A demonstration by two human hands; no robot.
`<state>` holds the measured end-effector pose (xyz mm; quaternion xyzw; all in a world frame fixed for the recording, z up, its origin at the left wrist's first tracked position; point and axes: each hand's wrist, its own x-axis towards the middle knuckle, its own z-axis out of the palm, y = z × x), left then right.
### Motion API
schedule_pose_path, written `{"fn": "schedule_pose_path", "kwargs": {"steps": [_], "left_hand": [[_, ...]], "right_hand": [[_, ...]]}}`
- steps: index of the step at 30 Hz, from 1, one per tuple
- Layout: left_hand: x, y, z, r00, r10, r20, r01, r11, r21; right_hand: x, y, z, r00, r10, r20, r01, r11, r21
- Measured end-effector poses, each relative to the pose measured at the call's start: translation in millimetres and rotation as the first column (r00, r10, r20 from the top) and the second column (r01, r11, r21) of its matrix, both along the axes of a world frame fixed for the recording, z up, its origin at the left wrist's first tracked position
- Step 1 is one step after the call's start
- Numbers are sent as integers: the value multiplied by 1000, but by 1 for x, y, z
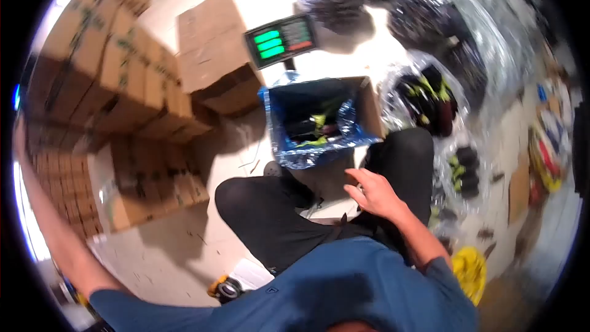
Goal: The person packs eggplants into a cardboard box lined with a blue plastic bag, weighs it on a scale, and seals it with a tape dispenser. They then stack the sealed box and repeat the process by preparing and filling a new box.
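My right hand [372,193] hovers over my right thigh, fingers loosely apart, with nothing in it. Just in front of it stands a cardboard box [371,107] lined with a blue plastic bag [307,158]. Dark eggplants [301,128] with green stems lie inside that liner. Far out at the left edge of the view, my left hand [20,132] reaches up beside the stacked cartons; its fingers are cut off and blurred. Behind the lined box, a scale display [281,40] glows with green digits.
Tall stacks of closed cartons [117,80] rise on the left, with a large brown box [212,43] beside them. Clear bags of eggplants [424,98] lie to the right. A tape roll [228,289] and a yellow bag [469,273] are near my body.
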<state>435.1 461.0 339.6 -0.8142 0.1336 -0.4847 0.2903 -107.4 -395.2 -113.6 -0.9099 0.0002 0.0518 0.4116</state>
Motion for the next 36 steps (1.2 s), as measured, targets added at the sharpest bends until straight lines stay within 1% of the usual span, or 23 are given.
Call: {"fn": "schedule_pose_path", "kwargs": {"steps": [2, 4, 5, 7, 8, 9, 12, 13, 14, 15, 17, 19, 21, 23, 25, 26, 28, 30, 33, 34, 36], "left_hand": [[-18, -31, -1, 996, -94, 13, 91, 987, 132], [-33, -59, -7, 976, -216, 40, 204, 958, 203], [-52, -93, -18, 897, -441, -6, 435, 887, -156], [-44, -95, -17, 898, -432, 78, 419, 897, 142], [-39, -97, -13, 891, -439, 114, 435, 757, -487], [-36, -99, -12, 898, -419, 135, 277, 298, -914], [-51, -101, -29, 949, -317, -5, 214, 653, -727], [-56, -100, -34, 962, -270, -34, 188, 750, -634], [-63, -100, -35, 970, -241, -17, 187, 792, -582], [-69, -101, -41, 974, -227, -2, 185, 796, -577], [-78, -104, -48, 976, -218, 26, 194, 798, -570], [-85, -108, -53, 976, -215, 42, 201, 801, -564], [-91, -111, -58, 975, -214, 53, 206, 804, -558], [-98, -114, -63, 976, -211, 58, 207, 807, -553], [-104, -117, -68, 976, -207, 60, 205, 808, -552], [-106, -119, -70, 977, -204, 60, 203, 811, -549], [-113, -123, -75, 977, -203, 59, 202, 813, -546], [-117, -127, -78, 977, -205, 60, 204, 815, -542], [-121, -135, -81, 975, -211, 63, 212, 819, -532], [-122, -138, -83, 975, -213, 59, 211, 820, -531], [-126, -143, -87, 975, -215, 55, 212, 824, -526]], "right_hand": [[2, 1, -2, 999, 16, -34, -17, 1000, -24], [7, 5, -7, 999, 29, -46, -30, 999, -19], [9, 7, -10, 997, 47, -57, -49, 998, -31], [13, 8, -10, 997, 55, -52, -57, 997, -49], [14, 9, -10, 998, 58, -18, -59, 997, -50], [16, 8, -9, 998, 62, -1, -62, 997, -44], [20, -1, 7, 996, 68, 66, -66, 997, -40], [22, -9, 15, 988, 33, 151, -28, 999, -33], [25, -19, 25, 983, -28, 183, 36, 998, -43], [27, -31, 36, 973, -87, 214, 100, 994, -50], [35, -60, 48, 881, -233, 413, 268, 963, -29], [36, -88, 61, 848, -384, 364, 419, 908, -17], [40, -114, 57, 778, -487, 398, 541, 841, -29], [43, -138, 36, 724, -619, 305, 640, 767, 39], [41, -168, -3, 728, -675, 117, 671, 737, 83], [41, -183, -27, 673, -735, -83, 724, 631, 279], [34, -207, -76, 678, -732, -67, 734, 669, 120], [32, -212, -96, 698, -713, -68, 714, 700, -13], [34, -218, -118, 703, -702, -110, 701, 711, -56], [34, -221, -121, 717, -691, -88, 688, 722, -71], [37, -230, -129, 707, -702, -85, 690, 711, -132]]}}
